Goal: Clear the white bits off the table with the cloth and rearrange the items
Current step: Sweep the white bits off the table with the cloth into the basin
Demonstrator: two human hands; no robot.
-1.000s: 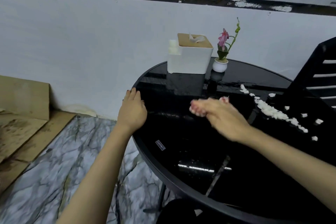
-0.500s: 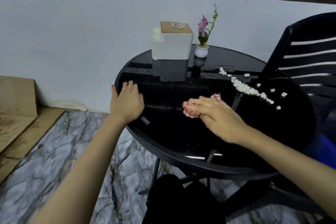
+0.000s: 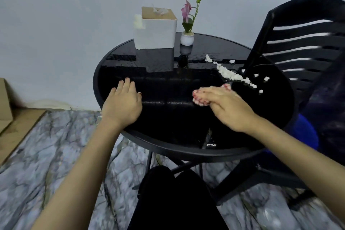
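White bits (image 3: 232, 76) lie in a ragged line on the black table's (image 3: 168, 147) far right; my right hand (image 3: 226, 107) presses the red-and-white cloth (image 3: 199, 99), fingers together; my left hand (image 3: 122, 105) rests flat, fingers loosely together

A red-and-white cloth (image 3: 200, 97) lies bunched mid-table (image 3: 168, 147); white bits (image 3: 230, 74) trail diagonally toward the table's right edge.

Round black glossy table (image 3: 168, 147) — tissue box (image 3: 155, 32) and small flowerpot (image 3: 187, 38) were set at the far edge, white bits (image 3: 231, 75) were scattered right — cloth (image 3: 200, 97) mid-table.
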